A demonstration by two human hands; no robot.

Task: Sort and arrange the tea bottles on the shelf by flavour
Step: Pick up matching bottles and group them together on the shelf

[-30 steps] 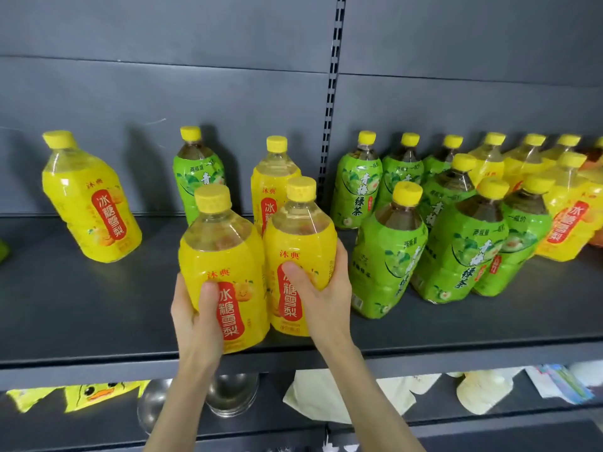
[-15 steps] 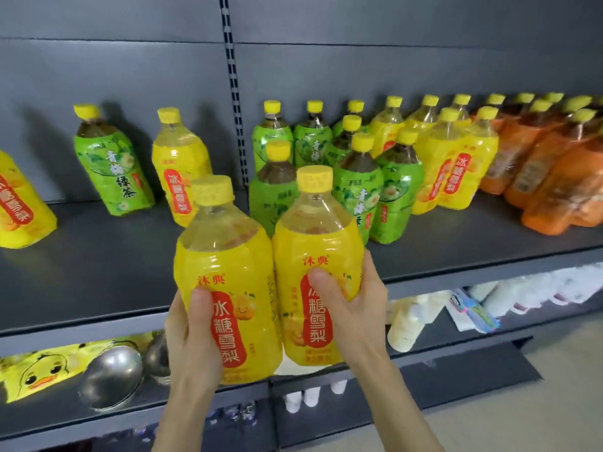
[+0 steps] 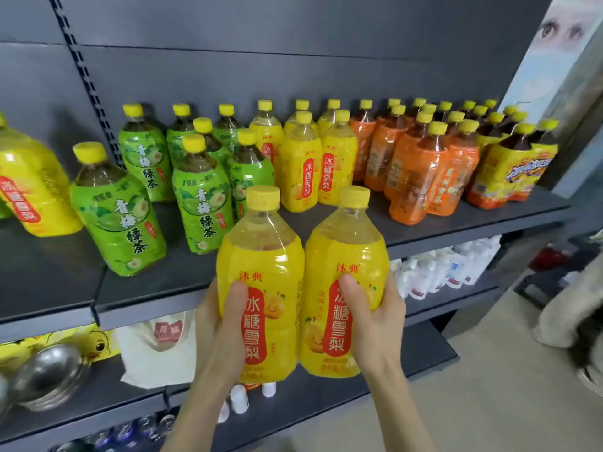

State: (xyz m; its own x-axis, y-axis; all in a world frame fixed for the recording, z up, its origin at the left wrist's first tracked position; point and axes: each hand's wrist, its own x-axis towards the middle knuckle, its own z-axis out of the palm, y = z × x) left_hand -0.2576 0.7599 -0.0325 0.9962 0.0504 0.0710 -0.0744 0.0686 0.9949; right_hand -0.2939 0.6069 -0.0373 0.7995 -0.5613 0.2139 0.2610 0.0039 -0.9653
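Grey shelf [image 3: 424, 223] | left hand [image 3: 218, 324] clamps left yellow bottle [image 3: 264, 256] | right hand [image 3: 375, 321] clamps right yellow bottle [image 3: 342, 252]

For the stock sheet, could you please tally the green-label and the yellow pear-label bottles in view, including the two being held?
Green-label bottles: 7 (a green sliver at the left edge is left out)
Yellow pear-label bottles: 8 (5 grouped, 1 at far left, 1 in the left hand, 1 in the right hand)
Total: 15
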